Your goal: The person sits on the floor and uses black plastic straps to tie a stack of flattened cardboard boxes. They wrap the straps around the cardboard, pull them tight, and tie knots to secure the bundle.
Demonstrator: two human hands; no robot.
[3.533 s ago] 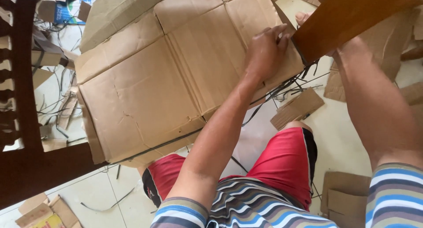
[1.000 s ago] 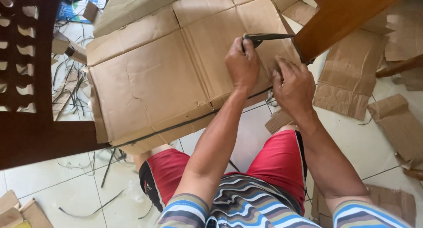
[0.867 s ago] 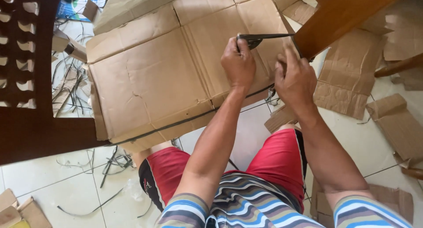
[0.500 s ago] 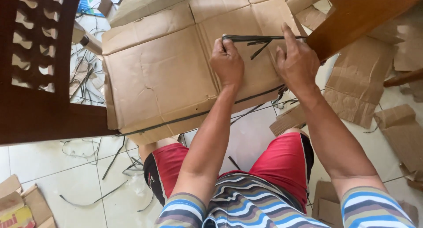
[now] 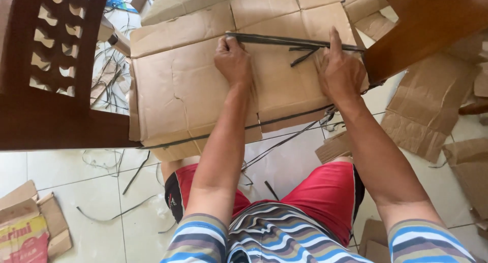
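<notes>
Left of the red shorts (image 5: 325, 197): dark carved wooden chair (image 5: 48, 80), loose black strips (image 5: 119, 209) on white floor tiles (image 5: 91, 176), printed carton (image 5: 25, 232) at the corner. Right of the shorts: torn cardboard scraps (image 5: 427, 110); above those, a brown wooden leg (image 5: 427, 24).

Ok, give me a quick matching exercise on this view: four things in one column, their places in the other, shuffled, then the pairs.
Things:
1. flattened brown cardboard sheet
2. long dark flat strap
3. dark carved wooden chair
4. torn brown cardboard scrap

Places:
A. on the tiles at far right
B. stretched between left hand and right hand
C. under both hands
D. at the left edge

Pairs: 1-C, 2-B, 3-D, 4-A
</notes>
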